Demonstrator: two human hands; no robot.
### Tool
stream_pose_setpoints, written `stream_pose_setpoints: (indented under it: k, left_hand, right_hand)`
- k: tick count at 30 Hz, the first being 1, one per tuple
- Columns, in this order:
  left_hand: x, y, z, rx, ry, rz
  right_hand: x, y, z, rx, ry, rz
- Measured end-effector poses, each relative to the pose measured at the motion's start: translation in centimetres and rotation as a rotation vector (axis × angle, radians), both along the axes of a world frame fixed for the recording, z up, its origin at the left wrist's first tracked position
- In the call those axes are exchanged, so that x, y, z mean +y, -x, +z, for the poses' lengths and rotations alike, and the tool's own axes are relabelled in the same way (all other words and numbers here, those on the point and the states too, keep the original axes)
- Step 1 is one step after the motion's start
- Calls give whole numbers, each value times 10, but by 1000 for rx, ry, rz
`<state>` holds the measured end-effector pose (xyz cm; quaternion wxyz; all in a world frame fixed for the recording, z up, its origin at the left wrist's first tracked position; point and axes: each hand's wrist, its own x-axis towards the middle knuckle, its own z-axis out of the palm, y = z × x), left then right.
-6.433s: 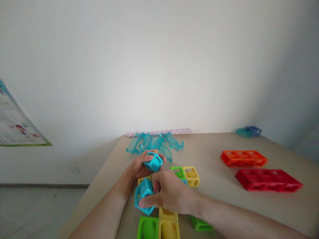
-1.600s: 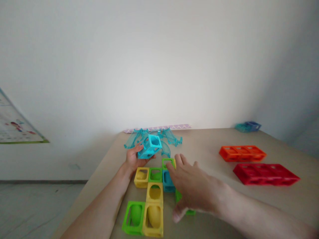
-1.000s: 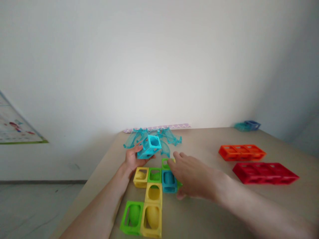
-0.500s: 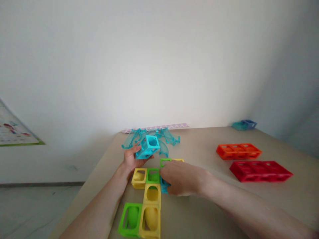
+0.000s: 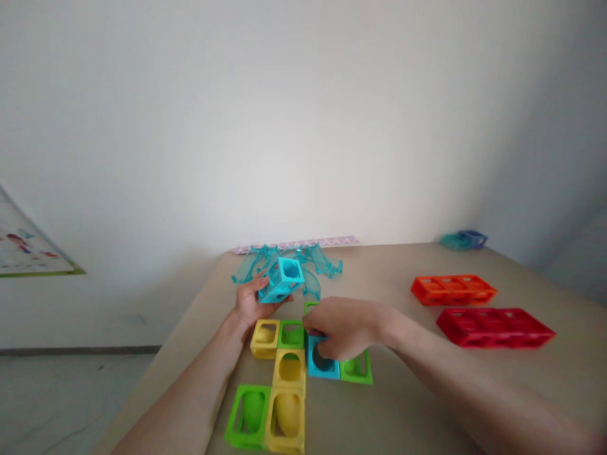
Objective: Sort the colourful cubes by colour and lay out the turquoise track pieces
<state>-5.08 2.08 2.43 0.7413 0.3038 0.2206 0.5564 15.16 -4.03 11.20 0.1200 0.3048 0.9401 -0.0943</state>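
Observation:
In the head view, my left hand (image 5: 249, 301) is wrapped around a light blue block (image 5: 284, 278) with round holes, held up above the table. My right hand (image 5: 344, 323) is lower, fingers curled over a blue cube block (image 5: 323, 373), its thumb at the round opening. Beside that block sits a green cube block (image 5: 358, 371), partly under the hand. Just left of my right hand lie a joined yellow cube block (image 5: 264, 338), green cube block (image 5: 291, 333) and several more yellow and green ones. Another green block (image 5: 310, 306) is mostly hidden behind my right hand.
Clear teal curved track pieces (image 5: 284, 256) lie at the back by a lilac patterned strip (image 5: 332, 241). To the right are an orange block row (image 5: 454, 291) and a red one (image 5: 496, 328). A dark blue block (image 5: 473, 239) stands in the far corner.
My right hand has shifted slightly up and away, uncovering more of the blue cube block and the green one beside it. My left hand keeps its hold in the same place.

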Motion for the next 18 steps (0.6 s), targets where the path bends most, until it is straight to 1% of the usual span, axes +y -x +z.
stream_pose_setpoints:
  k: [3, 6, 10, 13, 18]
  left_hand:
    - [0, 0, 1, -2, 22, 7]
    - [-1, -1, 3, 6, 48, 19]
    - [-2, -1, 4, 16, 40, 15]
    - [-1, -1, 4, 19, 35, 17]
    - [-1, -2, 6, 9, 37, 12]
  right_hand:
    - [4, -6, 5, 35, 50, 8]
    - [7, -10, 4, 101, 129, 36]
    - [10, -10, -2, 139, 132, 60]
    - [11, -11, -3, 150, 157, 78]
    - [17, -18, 1, 266, 223, -1]
